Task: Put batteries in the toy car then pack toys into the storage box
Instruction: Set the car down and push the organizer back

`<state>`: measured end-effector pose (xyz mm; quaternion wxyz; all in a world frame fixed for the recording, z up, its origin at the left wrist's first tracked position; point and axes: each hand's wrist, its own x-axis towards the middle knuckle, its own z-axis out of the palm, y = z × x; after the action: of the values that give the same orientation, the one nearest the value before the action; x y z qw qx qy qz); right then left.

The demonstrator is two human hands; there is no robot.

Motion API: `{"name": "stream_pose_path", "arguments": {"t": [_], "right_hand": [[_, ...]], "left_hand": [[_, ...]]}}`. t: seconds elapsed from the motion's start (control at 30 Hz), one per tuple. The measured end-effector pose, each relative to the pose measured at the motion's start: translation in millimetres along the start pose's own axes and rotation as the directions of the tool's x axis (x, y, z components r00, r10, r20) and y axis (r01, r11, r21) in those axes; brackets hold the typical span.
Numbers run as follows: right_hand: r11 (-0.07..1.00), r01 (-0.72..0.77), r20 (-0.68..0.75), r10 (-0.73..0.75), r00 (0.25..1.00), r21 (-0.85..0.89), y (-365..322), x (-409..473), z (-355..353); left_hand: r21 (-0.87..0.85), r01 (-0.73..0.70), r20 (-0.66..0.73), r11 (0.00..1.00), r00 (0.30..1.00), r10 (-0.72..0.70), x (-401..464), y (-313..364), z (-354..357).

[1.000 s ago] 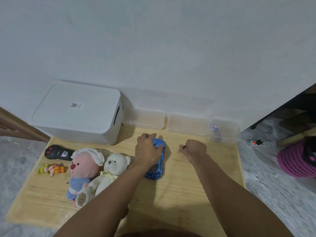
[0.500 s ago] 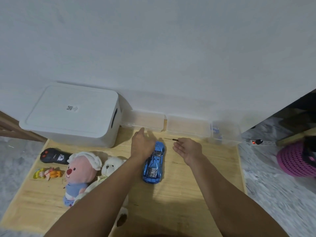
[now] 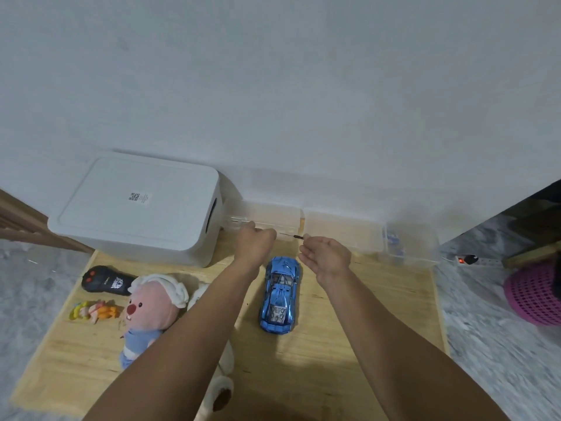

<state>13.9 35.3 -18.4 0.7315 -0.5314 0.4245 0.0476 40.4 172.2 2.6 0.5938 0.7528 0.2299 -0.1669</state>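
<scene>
Head view. Blue car wheels-down on the counter, between the two forearms, untouched by either hand. Long axis running near-to-far, slightly tilted; which end is the nose not certain from here. Left hand at the front edge of a clear bin, fingers curled, seemingly at the bin's lip or latch; whether anything is gripped cannot be told. Right hand pinching a thin screwdriver by its dark handle, shaft pointing left toward the left hand, other fingers loosely spread.

Judged step: fetching or stowing around the bin, tool in hand, likely for the battery cover. To do it well: steady the bin with the left hand, keep the screwdriver tip away from the fingers, then flip the car belly-up before working any screw, holding it flat on the counter so it cannot roll.

White storage box at the far left, lid on, still to be opened. Remote, pink plush, white bear and small figure lying left of the car, unpacked.
</scene>
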Motion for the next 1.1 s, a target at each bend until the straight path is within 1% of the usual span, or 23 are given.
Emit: {"name": "stream_pose_path", "arguments": {"t": [0.13, 0.27, 0.33, 0.4, 0.47, 0.5, 0.53, 0.57, 0.6, 0.63, 0.67, 0.7, 0.77, 0.8, 0.87, 0.97, 1.03, 1.1], "right_hand": [[0.996, -0.062, 0.002, 0.062, 0.998, 0.064, -5, -2, 13], [0.988, -0.111, 0.121, 0.098, 0.988, 0.111, -13, -6, 28], [0.989, -0.109, 0.136, 0.095, 0.986, 0.1, -15, -5, 30], [0.999, -0.053, 0.091, 0.052, 0.995, 0.012, -13, -1, 28], [0.973, 0.083, -0.007, -0.086, 0.996, -0.217, -9, 5, 24], [0.917, 0.169, -0.04, -0.196, 0.98, -0.361, -7, 7, 22], [0.828, 0.26, -0.034, -0.317, 0.948, -0.497, -6, 8, 21], [0.717, 0.341, 0.009, -0.423, 0.906, -0.609, -4, 6, 20], [0.59, 0.42, 0.082, -0.512, 0.855, -0.689, -3, 3, 19], [0.452, 0.489, 0.176, -0.575, 0.799, -0.746, -1, 1, 19], [0.307, 0.541, 0.282, -0.599, 0.749, -0.783, 1, 1, 19], [0.166, 0.565, 0.381, -0.583, 0.717, -0.808, 1, 0, 19], [-0.055, 0.546, 0.5, -0.49, 0.715, -0.836, 2, -2, 19], [-0.125, 0.53, 0.525, -0.443, 0.726, -0.839, 3, -2, 18], [-0.216, 0.509, 0.551, -0.394, 0.736, -0.834, 3, -4, 17], [-0.292, 0.505, 0.582, -0.359, 0.729, -0.812, 4, -5, 15], [-0.283, 0.517, 0.588, -0.321, 0.742, -0.808, 5, -4, 12], [-0.22, 0.52, 0.565, -0.34, 0.752, -0.825, 7, -4, 7]], "left_hand": [[0.043, -0.059, 0.002, 0.997, 0.998, 0.059, 0, 2, -1], [0.075, -0.095, -0.018, 0.993, 0.995, 0.096, 2, 0, -3], [0.112, -0.103, -0.022, 0.988, 0.994, 0.106, 3, -3, -5], [0.164, -0.124, -0.023, 0.979, 0.991, 0.129, 3, -6, -7], [0.286, -0.151, -0.066, 0.946, 0.982, 0.177, 3, -10, -9], [0.381, -0.189, -0.098, 0.905, 0.965, 0.243, 3, -13, -11], [0.491, -0.23, -0.129, 0.84, 0.935, 0.331, 4, -17, -12], [0.585, -0.263, -0.138, 0.767, 0.9, 0.414, 4, -19, -13], [0.666, -0.29, -0.127, 0.687, 0.864, 0.487, 5, -21, -13], [0.731, -0.31, -0.087, 0.609, 0.842, 0.533, 7, -23, -14], [0.785, -0.321, -0.029, 0.529, 0.835, 0.55, 10, -25, -15], [0.829, -0.329, 0.047, 0.453, 0.847, 0.53, 11, -26, -17], [0.883, -0.342, 0.188, 0.321, 0.886, 0.425, 16, -28, -19], [0.891, -0.349, 0.236, 0.289, 0.902, 0.362, 19, -30, -19], [0.897, -0.348, 0.276, 0.273, 0.923, 0.269, 21, -30, -20], [0.895, -0.34, 0.287, 0.29, 0.934, 0.211, 22, -29, -20], [0.898, -0.333, 0.291, 0.288, 0.94, 0.18, 23, -28, -20], [0.9, -0.329, 0.29, 0.286, 0.942, 0.171, 23, -27, -19]]}}
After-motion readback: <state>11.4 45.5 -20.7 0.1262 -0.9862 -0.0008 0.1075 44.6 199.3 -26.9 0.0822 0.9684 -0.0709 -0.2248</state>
